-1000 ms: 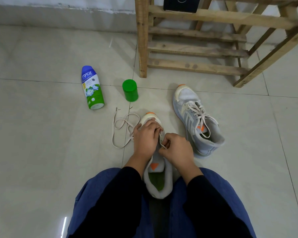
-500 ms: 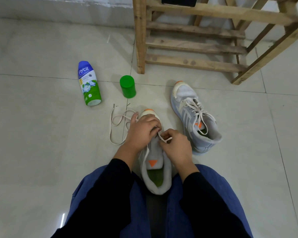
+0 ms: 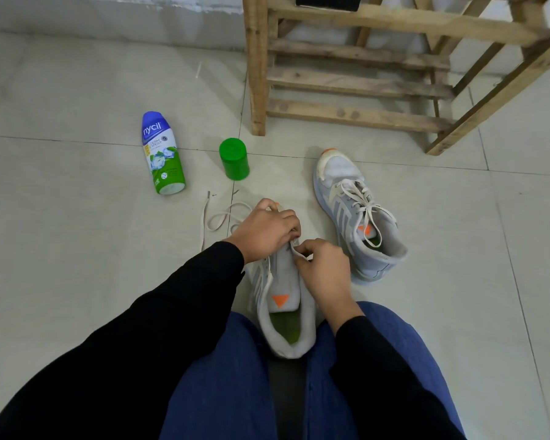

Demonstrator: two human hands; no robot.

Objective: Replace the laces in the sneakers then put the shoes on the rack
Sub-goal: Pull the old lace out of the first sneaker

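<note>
A grey sneaker [image 3: 283,300] with an orange-marked tongue lies under the left hand [image 3: 264,230] and right hand [image 3: 324,271], its loose lace [image 3: 206,219] trailing left of them, a laced sneaker [image 3: 356,214] to their right, and a wooden rack [image 3: 356,81] beyond.

Wide bare floor [image 3: 77,265] lies open on the left and far right. Straight ahead, the way to the rack [image 3: 257,74] narrows. The laced sneaker [image 3: 359,217] lies on the right and the green cap [image 3: 234,158] stands on the left, with a strip of tile between them. The bottle [image 3: 162,154] lies further left. The lace [image 3: 218,217] curls loose on the tile just beside the left hand [image 3: 264,230]. The near sneaker [image 3: 286,281] fills the gap between the knees.
</note>
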